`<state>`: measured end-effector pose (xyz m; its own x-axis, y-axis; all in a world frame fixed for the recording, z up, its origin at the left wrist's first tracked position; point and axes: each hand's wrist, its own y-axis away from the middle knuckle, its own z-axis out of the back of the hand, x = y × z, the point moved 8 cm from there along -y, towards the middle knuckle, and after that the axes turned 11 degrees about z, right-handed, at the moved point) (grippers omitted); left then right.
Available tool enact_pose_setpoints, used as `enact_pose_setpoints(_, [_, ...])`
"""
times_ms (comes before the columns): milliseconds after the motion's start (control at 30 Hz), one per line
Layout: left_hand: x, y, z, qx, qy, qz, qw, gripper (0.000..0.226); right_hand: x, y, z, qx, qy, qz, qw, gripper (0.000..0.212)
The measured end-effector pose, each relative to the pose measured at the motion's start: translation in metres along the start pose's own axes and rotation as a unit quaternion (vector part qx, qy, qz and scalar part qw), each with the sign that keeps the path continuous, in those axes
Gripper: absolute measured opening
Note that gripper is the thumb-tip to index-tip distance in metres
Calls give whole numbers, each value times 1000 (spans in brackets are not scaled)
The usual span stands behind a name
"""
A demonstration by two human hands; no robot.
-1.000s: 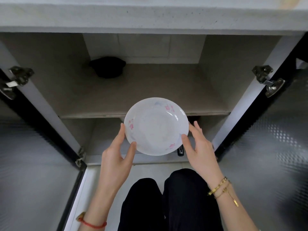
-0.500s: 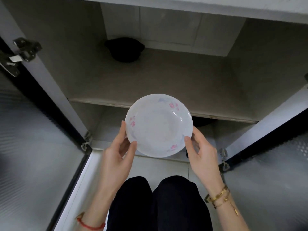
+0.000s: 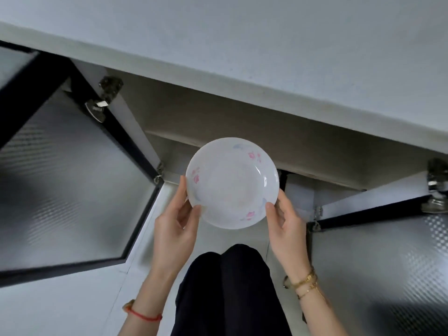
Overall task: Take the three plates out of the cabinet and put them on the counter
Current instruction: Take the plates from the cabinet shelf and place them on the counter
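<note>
Starting at the far left, an open black-framed cabinet door with a ribbed frosted panel (image 3: pixel 70 180) is seen swung outward, and a metal hinge (image 3: pixel 103 100) is fixed at its upper inner corner. Beside it, the grey interior of the low cabinet (image 3: pixel 218 117) is partly shown beneath the pale speckled stone counter (image 3: pixel 242 44), which fills the upper part of the view.

Lower down, a red cord bracelet (image 3: pixel 145 316) is worn on the left wrist. The left hand (image 3: pixel 174 229) is raised with its thumb laid over the near-left rim and its fingers curled behind that rim, so the edge is pinched there.

In the middle, the round white shallow plate with pink and blue flower prints (image 3: pixel 232 183) is held in the air in front of the cabinet opening, below the counter edge and above the person's dark trousered knees (image 3: pixel 225 287). It is touched by nothing except the two hands.

The right hand (image 3: pixel 286 226) is set against the near-right rim, thumb on top and fingers tucked underneath, so the plate is gripped from both sides. Gold chain bracelets (image 3: pixel 305 283) are worn on the right wrist.

At the far right, a second open door with a dotted frosted panel (image 3: pixel 388 263) is seen, and another metal hinge (image 3: pixel 436 185) is mounted above it.
</note>
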<state>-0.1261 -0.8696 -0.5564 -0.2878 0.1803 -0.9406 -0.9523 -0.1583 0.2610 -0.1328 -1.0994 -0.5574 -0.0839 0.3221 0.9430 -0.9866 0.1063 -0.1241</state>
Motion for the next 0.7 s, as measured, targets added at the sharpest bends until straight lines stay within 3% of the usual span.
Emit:
enact_pose_setpoints(300, [-121,110,72,-24,-14,45,999,71,160,43,26,57,19,-21,998,46])
enact_pose_setpoints(700, [-274,186,145,-3,-41,7,999,68,353,67,67,-8,-60,22,998,34])
